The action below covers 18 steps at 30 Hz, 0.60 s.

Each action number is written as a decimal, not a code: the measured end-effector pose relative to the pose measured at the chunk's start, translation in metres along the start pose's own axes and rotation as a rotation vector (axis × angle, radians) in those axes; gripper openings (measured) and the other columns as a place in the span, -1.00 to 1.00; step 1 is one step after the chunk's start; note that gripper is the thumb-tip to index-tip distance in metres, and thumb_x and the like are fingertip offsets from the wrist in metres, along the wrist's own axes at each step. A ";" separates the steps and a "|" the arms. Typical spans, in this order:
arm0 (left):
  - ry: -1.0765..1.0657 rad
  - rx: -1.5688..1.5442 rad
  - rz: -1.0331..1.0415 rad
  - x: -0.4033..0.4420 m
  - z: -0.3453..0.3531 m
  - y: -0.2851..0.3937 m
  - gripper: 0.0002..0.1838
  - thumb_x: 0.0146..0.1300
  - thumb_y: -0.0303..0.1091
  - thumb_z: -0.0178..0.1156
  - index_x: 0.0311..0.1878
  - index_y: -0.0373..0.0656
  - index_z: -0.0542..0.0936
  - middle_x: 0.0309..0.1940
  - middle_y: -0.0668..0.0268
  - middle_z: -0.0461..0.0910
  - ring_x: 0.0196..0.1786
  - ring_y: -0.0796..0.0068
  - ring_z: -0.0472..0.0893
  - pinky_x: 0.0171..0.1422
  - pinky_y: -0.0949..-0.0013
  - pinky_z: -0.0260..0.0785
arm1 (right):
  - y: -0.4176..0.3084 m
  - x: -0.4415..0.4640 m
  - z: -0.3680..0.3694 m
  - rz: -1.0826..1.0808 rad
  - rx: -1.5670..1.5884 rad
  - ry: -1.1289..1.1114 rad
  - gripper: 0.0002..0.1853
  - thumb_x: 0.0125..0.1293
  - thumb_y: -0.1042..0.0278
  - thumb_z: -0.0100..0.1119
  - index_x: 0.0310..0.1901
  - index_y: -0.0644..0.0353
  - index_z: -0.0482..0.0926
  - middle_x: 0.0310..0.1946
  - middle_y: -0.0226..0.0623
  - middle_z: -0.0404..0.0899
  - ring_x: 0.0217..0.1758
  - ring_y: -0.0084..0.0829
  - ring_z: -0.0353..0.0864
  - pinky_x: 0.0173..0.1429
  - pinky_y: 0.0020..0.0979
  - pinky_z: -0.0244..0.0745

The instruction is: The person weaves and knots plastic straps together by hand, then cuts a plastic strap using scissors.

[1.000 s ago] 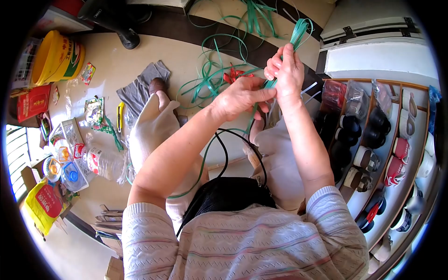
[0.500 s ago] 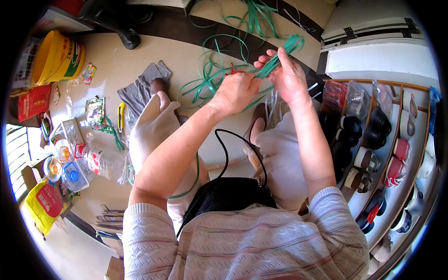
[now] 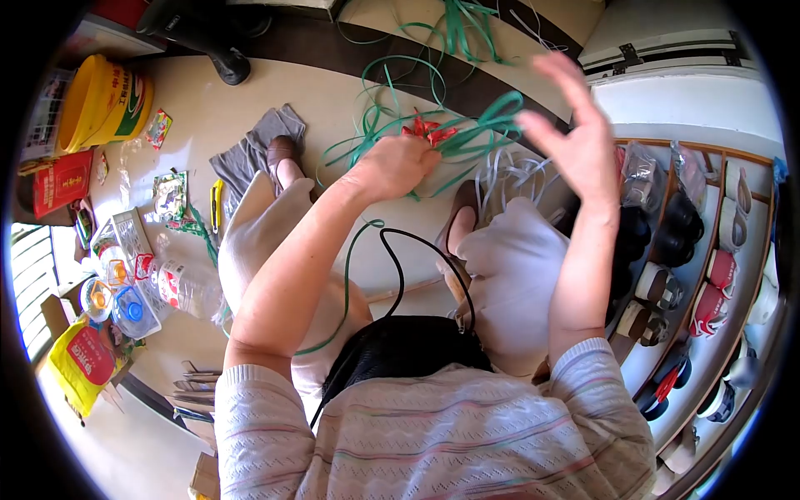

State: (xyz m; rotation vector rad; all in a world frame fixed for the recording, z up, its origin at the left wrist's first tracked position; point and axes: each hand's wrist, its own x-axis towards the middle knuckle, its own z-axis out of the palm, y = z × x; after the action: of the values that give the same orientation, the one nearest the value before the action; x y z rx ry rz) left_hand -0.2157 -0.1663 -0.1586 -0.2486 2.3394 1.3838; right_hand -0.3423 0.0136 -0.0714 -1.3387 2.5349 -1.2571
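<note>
My left hand is closed around the gathered end of a bundle of green plastic strapping strips. Red folded strips stick out just above its fingers. To the right of the looped green ends, my right hand is raised and slightly blurred. Its fingers are spread and hold nothing. Loose green strips trail on the floor beyond my left hand. White strips lie in curls below the bundle, near my shoe. What exactly my left fingers pinch is hidden by the hand.
A shoe rack stands on the right. At left are a yellow bucket, a yellow box cutter, plastic bottles and a yellow bag. A grey cloth lies by my left foot. More green strips lie farther off.
My right hand has let go of the green strips and moved right, its fingers opening. The loops have spread out and dropped a little. More of the red strips shows above my left hand.
</note>
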 end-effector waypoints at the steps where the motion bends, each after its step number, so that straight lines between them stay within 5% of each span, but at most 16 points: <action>1: -0.021 0.017 0.017 0.001 0.003 -0.002 -0.67 0.28 -0.14 -0.02 -0.33 -0.26 0.52 -0.56 0.25 0.47 -0.44 0.42 0.46 -0.30 0.36 0.32 | -0.009 -0.007 0.015 0.006 0.043 -0.136 -0.44 -0.06 0.40 0.37 0.06 0.17 0.47 0.12 -0.21 0.41 0.19 -0.23 0.38 0.28 -0.28 0.24; 4: -0.169 -0.130 0.355 0.002 -0.003 -0.006 -0.69 0.29 -0.17 0.01 -0.34 -0.27 0.50 -0.60 0.35 0.41 -0.47 0.54 0.40 -0.35 0.44 0.27 | -0.003 -0.021 0.043 -0.070 -0.103 -0.523 -0.43 -0.04 0.23 0.37 0.05 0.17 0.45 0.03 -0.15 0.47 0.07 -0.15 0.43 0.18 -0.25 0.29; 5: -0.222 -0.213 0.372 0.001 -0.005 -0.006 -0.70 0.29 -0.18 0.02 -0.34 -0.27 0.50 -0.61 0.38 0.39 -0.49 0.59 0.37 -0.39 0.48 0.25 | 0.016 -0.029 0.050 -0.060 -0.105 -0.577 -0.57 0.01 0.18 0.32 -0.11 0.22 0.50 -0.21 -0.12 0.55 -0.09 -0.12 0.48 0.00 -0.25 0.37; 8: -0.360 -0.484 0.058 -0.007 -0.017 0.004 -0.71 0.30 -0.18 0.05 -0.36 -0.25 0.49 -0.65 0.46 0.32 -0.56 0.71 0.27 -0.52 0.56 0.11 | 0.008 -0.019 0.036 0.300 0.086 -0.904 -0.70 0.09 0.22 0.28 -0.30 0.29 0.49 -0.43 -0.16 0.53 -0.22 -0.23 0.54 -0.17 -0.30 0.40; 9: -0.412 -0.499 -0.002 -0.008 -0.026 0.010 -0.70 0.30 -0.16 0.06 -0.36 -0.24 0.50 -0.65 0.47 0.31 -0.58 0.73 0.24 -0.56 0.58 0.06 | -0.001 -0.015 0.033 0.535 0.225 -0.993 -0.72 0.17 0.24 0.23 -0.41 0.32 0.46 -0.52 -0.20 0.45 -0.37 -0.45 0.51 -0.30 -0.41 0.36; 12: -0.467 -0.627 -0.099 -0.010 -0.035 0.012 -0.67 0.28 -0.10 0.10 -0.34 -0.22 0.52 -0.67 0.52 0.28 -0.62 0.78 0.16 -0.63 0.61 -0.08 | 0.019 -0.023 0.043 0.189 0.438 -0.826 -0.72 0.25 0.22 0.17 -0.35 0.31 0.47 -0.58 -0.38 0.35 -0.49 -0.59 0.35 -0.39 -0.48 0.29; 18: -0.300 -0.725 -0.055 -0.012 -0.031 0.006 -0.60 0.22 -0.02 0.16 -0.30 -0.25 0.54 -0.66 0.51 0.33 -0.66 0.77 0.17 -0.63 0.62 -0.05 | 0.014 -0.018 0.033 0.605 0.875 -0.912 -0.75 0.31 0.19 0.11 -0.25 0.24 0.50 -0.59 -0.67 0.21 -0.61 -0.73 0.11 -0.58 -0.61 0.05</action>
State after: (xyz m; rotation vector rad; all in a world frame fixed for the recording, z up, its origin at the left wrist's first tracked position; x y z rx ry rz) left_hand -0.2146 -0.1912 -0.1349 -0.2788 1.5111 2.0306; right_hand -0.3287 0.0093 -0.1087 -0.6131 1.3157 -1.0359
